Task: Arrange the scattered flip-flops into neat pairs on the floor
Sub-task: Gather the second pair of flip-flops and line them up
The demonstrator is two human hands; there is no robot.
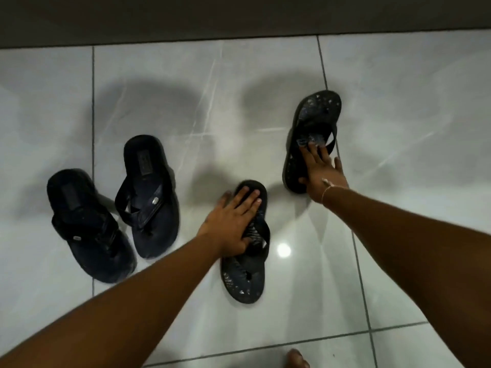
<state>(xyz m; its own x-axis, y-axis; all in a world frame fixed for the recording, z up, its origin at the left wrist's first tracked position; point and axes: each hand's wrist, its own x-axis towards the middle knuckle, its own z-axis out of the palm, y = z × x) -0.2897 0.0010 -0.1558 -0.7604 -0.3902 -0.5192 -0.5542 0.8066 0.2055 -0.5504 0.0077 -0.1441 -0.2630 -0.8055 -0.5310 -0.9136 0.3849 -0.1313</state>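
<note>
Two plain dark flip-flops lie side by side at the left, one [90, 227] nearer the left edge and one [151, 197] beside it, toes toward me. A patterned black flip-flop [245, 277] lies in the middle, toe toward me; my left hand [231, 221] rests flat on its heel half with the thumb tucked by the strap. A matching patterned flip-flop [314, 120] lies farther right, toe pointing away; my right hand [322, 173] lies on its heel part, fingers reaching under the strap. Whether either hand grips is unclear.
The floor is glossy white tile [411, 115] with dark grout lines and a bright light reflection [283, 250]. A dark wall base [239, 19] runs along the top. My bare foot [297, 359] shows at the bottom edge.
</note>
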